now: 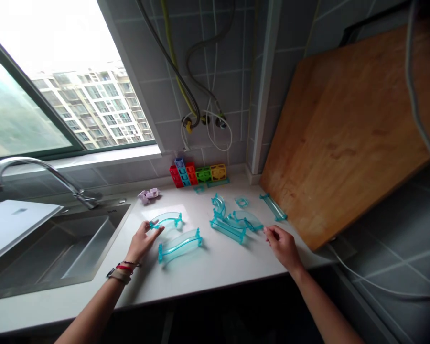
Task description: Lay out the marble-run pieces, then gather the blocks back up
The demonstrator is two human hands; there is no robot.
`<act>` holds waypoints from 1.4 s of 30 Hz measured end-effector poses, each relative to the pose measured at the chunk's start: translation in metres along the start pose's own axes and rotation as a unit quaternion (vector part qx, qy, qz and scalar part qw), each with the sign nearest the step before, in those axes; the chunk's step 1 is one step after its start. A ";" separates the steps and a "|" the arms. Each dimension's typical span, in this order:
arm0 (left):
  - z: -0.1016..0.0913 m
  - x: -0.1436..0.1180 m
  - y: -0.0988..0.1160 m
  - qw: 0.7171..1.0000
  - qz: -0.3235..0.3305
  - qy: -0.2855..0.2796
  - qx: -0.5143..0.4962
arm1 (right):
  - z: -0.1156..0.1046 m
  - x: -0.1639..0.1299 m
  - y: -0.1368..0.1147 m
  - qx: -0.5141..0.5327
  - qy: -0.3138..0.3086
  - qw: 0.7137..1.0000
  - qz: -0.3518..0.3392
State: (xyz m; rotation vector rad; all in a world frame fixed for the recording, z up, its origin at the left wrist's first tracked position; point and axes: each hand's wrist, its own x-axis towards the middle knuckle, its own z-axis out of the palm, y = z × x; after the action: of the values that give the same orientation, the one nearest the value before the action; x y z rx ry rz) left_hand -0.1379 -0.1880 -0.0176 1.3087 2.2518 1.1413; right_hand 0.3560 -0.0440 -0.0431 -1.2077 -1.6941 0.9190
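At centre frame, the left hand [141,241] pinches the near end of a curved, clear turquoise plastic track piece [166,220] lying on the smooth white table [215,267]. The right hand [282,244], fingers loosely curled and holding nothing, rests beside a cluster of similar glossy track pieces [234,222].

bare counter [222,260] front, cutting board [347,129] blocks right

Clear teal track pieces [179,244], white counter [215,267], red-blue-green-yellow blocks [197,174]

Grey tiled wall [157,95], bright window [57,86]
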 end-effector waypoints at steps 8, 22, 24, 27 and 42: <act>0.006 -0.008 -0.005 0.998 0.016 -0.020 0.063 | -0.002 0.000 -0.005 -0.009 -0.001 1.000 -0.021; 0.034 -0.045 0.155 0.930 0.341 -0.083 0.109 | 0.005 0.006 0.005 -0.044 0.057 0.994 -0.088; 0.061 -0.051 0.175 0.912 0.366 -0.142 0.121 | 0.010 0.006 0.006 -0.063 0.061 0.990 -0.110; 0.098 -0.057 0.187 0.888 0.388 -0.200 0.143 | 0.016 0.004 0.006 -0.092 0.031 0.985 -0.141; 0.125 -0.063 0.198 0.887 0.361 -0.224 0.184 | 0.021 0.009 0.009 -0.133 0.032 0.985 -0.104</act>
State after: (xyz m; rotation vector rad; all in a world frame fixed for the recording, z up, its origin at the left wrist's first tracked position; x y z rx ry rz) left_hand 0.0882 -0.1263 0.0442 2.3993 1.7058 0.4763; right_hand 0.3385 -0.0349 -0.0572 -1.1884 -1.8931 0.5347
